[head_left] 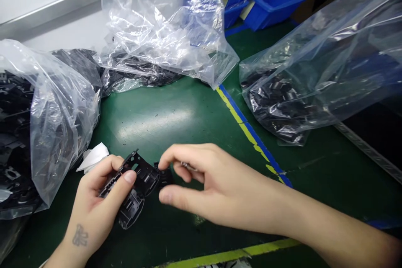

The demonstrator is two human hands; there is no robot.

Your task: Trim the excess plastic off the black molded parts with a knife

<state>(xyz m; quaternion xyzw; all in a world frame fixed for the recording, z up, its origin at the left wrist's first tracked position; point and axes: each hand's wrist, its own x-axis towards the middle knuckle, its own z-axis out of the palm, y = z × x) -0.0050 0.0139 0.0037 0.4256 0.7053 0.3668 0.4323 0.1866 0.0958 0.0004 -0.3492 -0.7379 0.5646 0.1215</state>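
My left hand (102,194) grips a black moulded plastic part (143,176) between thumb and fingers, tilted above the green tabletop. The part has cut-outs and two rounded ends. To the right of it is my right hand (204,184), its thumb and forefinger apart and its other fingers loosely curled. A small metallic item (188,166), maybe a ring, shows at those curled fingers. Another dark plastic piece (165,178) lies just behind the held part, near my right fingertips; whether the fingertips touch it I cannot tell.
Clear plastic bags of black parts stand at the left (65,109), the back (163,37) and the right (282,96). White crumpled paper (94,157) lies by my left hand. Blue bins (273,2) sit at the back. Blue and yellow tape (251,134) crosses the green table (176,113).
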